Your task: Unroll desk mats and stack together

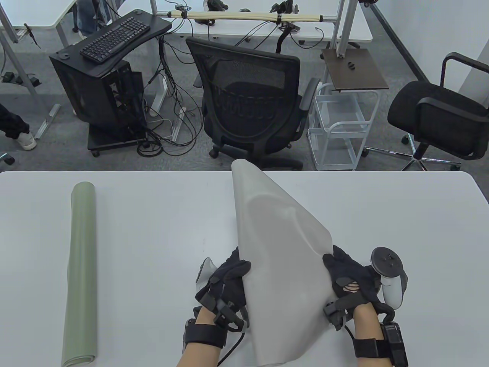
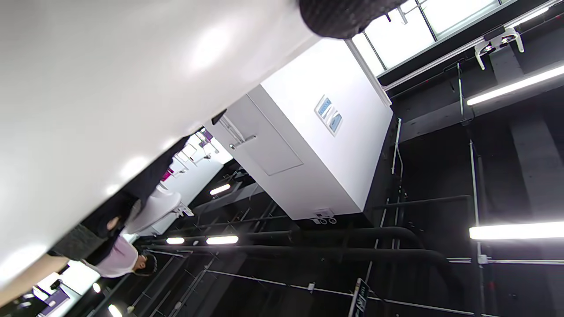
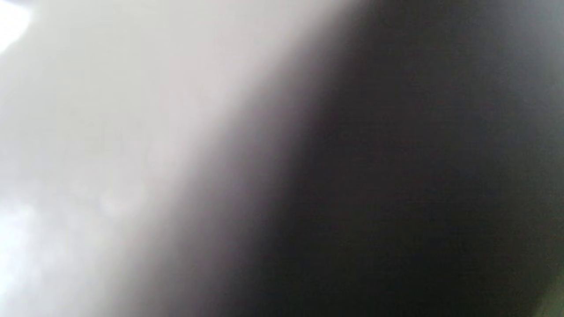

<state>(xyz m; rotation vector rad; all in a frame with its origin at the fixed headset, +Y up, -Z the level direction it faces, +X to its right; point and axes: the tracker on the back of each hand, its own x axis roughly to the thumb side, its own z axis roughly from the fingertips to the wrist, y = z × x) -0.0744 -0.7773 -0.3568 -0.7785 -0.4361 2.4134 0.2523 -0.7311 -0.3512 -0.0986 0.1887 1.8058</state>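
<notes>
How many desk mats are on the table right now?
2. The green desk mat lies rolled up on the table's left side. The grey desk mat is at centre, partly opened, gripped by the left hand and right hand. No others visible.

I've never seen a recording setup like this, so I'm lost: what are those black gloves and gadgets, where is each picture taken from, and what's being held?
A person wears sensor gloves with a tracker strapped on each hand. The big picture looks down at the white table. The other two come from wrist cameras; the right one is just blur. The left hand and right hand grip the sides of a half-open grey mat. A green mat lies rolled up at the left.
</notes>
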